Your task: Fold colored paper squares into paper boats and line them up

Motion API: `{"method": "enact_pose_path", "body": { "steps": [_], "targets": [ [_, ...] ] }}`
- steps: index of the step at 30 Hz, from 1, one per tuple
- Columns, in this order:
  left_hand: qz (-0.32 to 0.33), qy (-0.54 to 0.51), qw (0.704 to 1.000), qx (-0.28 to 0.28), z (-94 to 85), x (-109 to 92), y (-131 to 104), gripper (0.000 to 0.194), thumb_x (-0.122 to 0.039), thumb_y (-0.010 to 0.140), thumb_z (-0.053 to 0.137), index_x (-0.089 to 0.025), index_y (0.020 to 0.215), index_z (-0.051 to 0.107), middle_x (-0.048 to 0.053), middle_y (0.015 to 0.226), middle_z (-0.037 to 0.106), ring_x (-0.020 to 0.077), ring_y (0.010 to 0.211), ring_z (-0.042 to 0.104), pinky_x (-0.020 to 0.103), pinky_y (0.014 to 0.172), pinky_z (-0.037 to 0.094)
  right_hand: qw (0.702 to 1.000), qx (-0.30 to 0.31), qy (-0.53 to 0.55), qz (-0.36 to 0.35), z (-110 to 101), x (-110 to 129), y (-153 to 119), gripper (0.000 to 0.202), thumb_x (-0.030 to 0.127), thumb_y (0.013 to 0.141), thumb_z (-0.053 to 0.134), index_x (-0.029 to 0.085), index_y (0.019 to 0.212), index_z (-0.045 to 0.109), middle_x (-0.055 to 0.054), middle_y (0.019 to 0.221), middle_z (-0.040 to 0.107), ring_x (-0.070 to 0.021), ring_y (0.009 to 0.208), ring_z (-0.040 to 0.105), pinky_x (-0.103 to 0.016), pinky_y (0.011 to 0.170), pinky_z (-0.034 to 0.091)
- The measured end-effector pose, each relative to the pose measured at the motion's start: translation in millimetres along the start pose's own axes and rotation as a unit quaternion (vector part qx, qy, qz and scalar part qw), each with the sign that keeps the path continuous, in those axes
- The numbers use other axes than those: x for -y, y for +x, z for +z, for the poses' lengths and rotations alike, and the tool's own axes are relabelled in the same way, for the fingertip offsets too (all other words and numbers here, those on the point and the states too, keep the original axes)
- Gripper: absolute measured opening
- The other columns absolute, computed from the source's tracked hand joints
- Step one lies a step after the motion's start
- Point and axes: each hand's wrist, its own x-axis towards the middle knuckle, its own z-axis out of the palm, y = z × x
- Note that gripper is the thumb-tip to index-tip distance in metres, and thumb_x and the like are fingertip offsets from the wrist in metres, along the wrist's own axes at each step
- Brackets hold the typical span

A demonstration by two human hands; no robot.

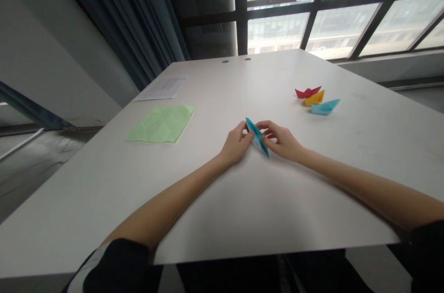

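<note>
Between my hands, just above the white table (222,210), is a folded blue paper boat (256,136), tilted with one tip pointing away and the other toward me. My left hand (236,143) pinches its left side between thumb and fingers. On the opposite side, my right hand (280,140) grips it the same way, thumb toward me and fingers behind. The fingertips hide part of the paper's folds. Off to the right sit three finished-looking paper boats: a red boat (308,93), a yellow boat (315,98) and a light blue boat (325,107), close together.
A creased light green paper sheet (161,124) lies flat to the left. Behind it, a printed white sheet (162,88) rests by the table's left edge. Dark blue curtains (128,15) hang at the back left, and a window (280,29) stands beyond the table.
</note>
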Motion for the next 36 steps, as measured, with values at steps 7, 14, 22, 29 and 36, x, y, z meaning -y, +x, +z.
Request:
{"method": "enact_pose_path", "body": {
  "steps": [7,14,22,29,36],
  "targets": [
    [0.048,0.048,0.998,-0.012,8.3,-5,1,0.013,-0.021,0.077,0.052,-0.017,0.090,0.051,0.003,0.091,0.058,0.0146,0.083,0.058,0.028,0.074,0.051,0.996,-0.032,-0.066,-0.057,8,2,1,0.040,0.013,0.073,0.048,0.022,0.112,0.047,-0.006,0.105,0.062,-0.0141,0.077,0.060,-0.028,0.069,0.051],
    [0.073,0.191,0.978,-0.039,4.9,-4,1,0.007,-0.021,0.075,0.050,-0.016,0.073,0.055,0.008,0.107,0.050,0.0171,0.093,0.054,0.030,0.079,0.048,0.989,-0.070,-0.123,-0.044,4,-5,1,0.036,0.011,0.074,0.045,0.020,0.108,0.049,-0.005,0.099,0.063,-0.0152,0.076,0.061,-0.028,0.069,0.049],
    [0.035,0.244,0.969,-0.032,4.1,-11,-1,0.012,-0.027,0.076,0.049,-0.019,0.067,0.047,-0.001,0.066,0.052,0.0139,0.062,0.049,0.026,0.059,0.040,0.984,-0.081,-0.153,-0.040,2,-5,3,0.028,0.011,0.074,0.045,0.021,0.098,0.054,-0.004,0.095,0.063,-0.0159,0.078,0.059,-0.028,0.069,0.048],
    [-0.002,0.204,0.977,-0.069,5.6,-10,-2,0.005,-0.023,0.076,0.049,-0.021,0.078,0.046,-0.004,0.061,0.051,0.0136,0.057,0.051,0.025,0.056,0.037,0.986,-0.062,-0.146,-0.061,10,1,1,0.030,0.011,0.073,0.046,0.022,0.100,0.054,-0.004,0.095,0.061,-0.0139,0.073,0.058,-0.027,0.069,0.048],
    [0.009,0.175,0.983,-0.064,2.0,-6,1,0.017,-0.013,0.070,0.049,-0.022,0.084,0.052,-0.002,0.077,0.062,0.0122,0.061,0.054,0.024,0.059,0.041,0.982,-0.100,-0.158,-0.035,0,-4,6,0.031,0.007,0.070,0.044,0.020,0.094,0.058,-0.005,0.094,0.062,-0.0164,0.076,0.059,-0.027,0.066,0.047]
  ]
}}
